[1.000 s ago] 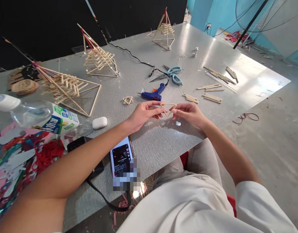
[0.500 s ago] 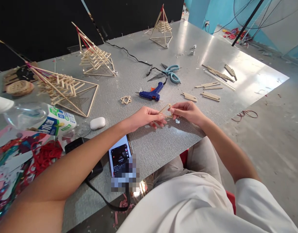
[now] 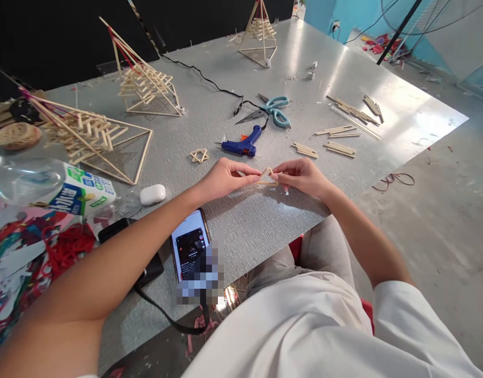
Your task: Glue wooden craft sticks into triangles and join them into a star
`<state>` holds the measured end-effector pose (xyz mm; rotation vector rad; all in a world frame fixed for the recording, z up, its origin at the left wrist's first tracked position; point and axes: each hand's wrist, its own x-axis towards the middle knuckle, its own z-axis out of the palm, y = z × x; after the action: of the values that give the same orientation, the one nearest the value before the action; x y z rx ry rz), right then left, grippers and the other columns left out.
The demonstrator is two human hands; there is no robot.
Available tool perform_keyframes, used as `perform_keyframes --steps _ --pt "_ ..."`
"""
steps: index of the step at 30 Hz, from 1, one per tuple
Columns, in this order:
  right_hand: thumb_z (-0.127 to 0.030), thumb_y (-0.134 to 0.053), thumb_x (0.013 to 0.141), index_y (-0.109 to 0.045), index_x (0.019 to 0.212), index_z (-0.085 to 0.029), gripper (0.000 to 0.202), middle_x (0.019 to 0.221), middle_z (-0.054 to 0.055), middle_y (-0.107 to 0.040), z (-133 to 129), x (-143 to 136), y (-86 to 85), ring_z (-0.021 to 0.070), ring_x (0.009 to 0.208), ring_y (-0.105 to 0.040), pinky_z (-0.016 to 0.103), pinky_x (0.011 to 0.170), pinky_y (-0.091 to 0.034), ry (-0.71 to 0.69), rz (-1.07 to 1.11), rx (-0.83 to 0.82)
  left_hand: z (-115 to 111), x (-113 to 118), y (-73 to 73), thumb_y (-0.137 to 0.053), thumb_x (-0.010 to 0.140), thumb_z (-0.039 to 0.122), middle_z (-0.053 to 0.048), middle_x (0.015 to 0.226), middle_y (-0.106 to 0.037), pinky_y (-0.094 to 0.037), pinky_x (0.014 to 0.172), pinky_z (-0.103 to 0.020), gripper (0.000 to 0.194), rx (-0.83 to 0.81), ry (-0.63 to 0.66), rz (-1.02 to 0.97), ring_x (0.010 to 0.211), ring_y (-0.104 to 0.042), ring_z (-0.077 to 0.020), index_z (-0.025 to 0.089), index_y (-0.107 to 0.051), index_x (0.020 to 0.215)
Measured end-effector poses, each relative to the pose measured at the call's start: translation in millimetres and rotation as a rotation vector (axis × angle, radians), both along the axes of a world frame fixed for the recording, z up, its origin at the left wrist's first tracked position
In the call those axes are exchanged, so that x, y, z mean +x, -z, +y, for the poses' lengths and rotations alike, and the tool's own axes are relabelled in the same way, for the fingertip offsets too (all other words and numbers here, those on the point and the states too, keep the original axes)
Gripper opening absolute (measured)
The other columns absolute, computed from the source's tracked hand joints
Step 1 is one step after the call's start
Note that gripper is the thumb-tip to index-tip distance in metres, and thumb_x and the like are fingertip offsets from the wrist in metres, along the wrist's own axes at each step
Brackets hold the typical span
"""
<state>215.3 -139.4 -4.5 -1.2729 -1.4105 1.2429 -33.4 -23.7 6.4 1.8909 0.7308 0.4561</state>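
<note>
I'm pinching the little stick triangle (image 3: 267, 177) between both hands, left hand (image 3: 221, 178) and right hand (image 3: 302, 176) each closed on a corner, low over the table (image 3: 245, 220) so it sits steady. Glue gun (image 3: 241, 145) and star (image 3: 199, 155) lie just beyond, scissors (image 3: 273, 109) farther, nothing between them and me

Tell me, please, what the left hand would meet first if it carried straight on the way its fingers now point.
The left hand points rightward at the small stick triangle it pinches; just beyond that it would probably meet the right hand gripping the other side.
</note>
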Motion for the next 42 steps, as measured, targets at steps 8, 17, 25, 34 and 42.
perform_keyframes --steps 8,17,25,34,42 --pt "-0.058 -0.081 0.093 -0.089 0.107 -0.017 0.044 0.061 0.000 -0.072 -0.5 1.1 5.1 0.0104 0.055 -0.046 0.030 0.057 -0.031 0.008 -0.288 0.057 -2.2 0.3 2.4 -0.087 0.084 0.049 -0.010 0.099 -0.086 -0.050 0.074 -0.033 0.031 0.181 0.063 -0.070 0.080 -0.067 -0.0203 0.025 -0.094 0.101" --pt "-0.058 -0.078 0.094 -0.090 0.112 -0.017 0.045 0.061 0.000 -0.071 -1.2 2.5 4.1 0.0107 0.054 -0.044 0.030 0.057 -0.032 -0.014 -0.335 0.052 -0.7 0.7 5.0 -0.087 0.086 0.047 -0.010 0.099 -0.086 -0.048 0.074 -0.034 0.031 0.193 0.105 -0.085 0.083 -0.068 -0.0217 0.023 -0.094 0.105" --pt "-0.060 -0.080 0.094 -0.090 0.118 -0.017 0.051 0.064 0.003 -0.075 -4.2 9.8 0.3 0.0124 0.057 -0.052 0.031 0.059 -0.034 -0.044 -0.375 0.039 1.1 -3.7 7.1 -0.088 0.087 0.049 -0.009 0.101 -0.085 -0.047 0.073 -0.034 0.036 0.214 0.147 -0.033 0.079 -0.065 -0.0195 0.024 -0.093 0.112" --pt "-0.059 -0.080 0.095 -0.091 0.113 -0.018 0.046 0.064 0.002 -0.076 -4.0 10.9 1.8 0.0129 0.059 -0.054 0.030 0.060 -0.037 -0.072 -0.423 0.053 0.7 -3.4 6.3 -0.085 0.088 0.048 -0.008 0.099 -0.085 -0.048 0.076 -0.035 0.033 0.228 0.146 -0.012 0.082 -0.069 -0.0210 0.026 -0.094 0.112" --pt "-0.058 -0.079 0.094 -0.091 0.114 -0.019 0.046 0.063 0.001 -0.074 -2.4 10.4 3.9 0.0117 0.056 -0.051 0.030 0.058 -0.035 -0.078 -0.444 0.078 0.4 -2.7 10.7 -0.087 0.087 0.049 -0.008 0.097 -0.084 -0.047 0.073 -0.033 0.031 0.243 0.128 -0.019 0.078 -0.067 -0.0196 0.027 -0.094 0.108"
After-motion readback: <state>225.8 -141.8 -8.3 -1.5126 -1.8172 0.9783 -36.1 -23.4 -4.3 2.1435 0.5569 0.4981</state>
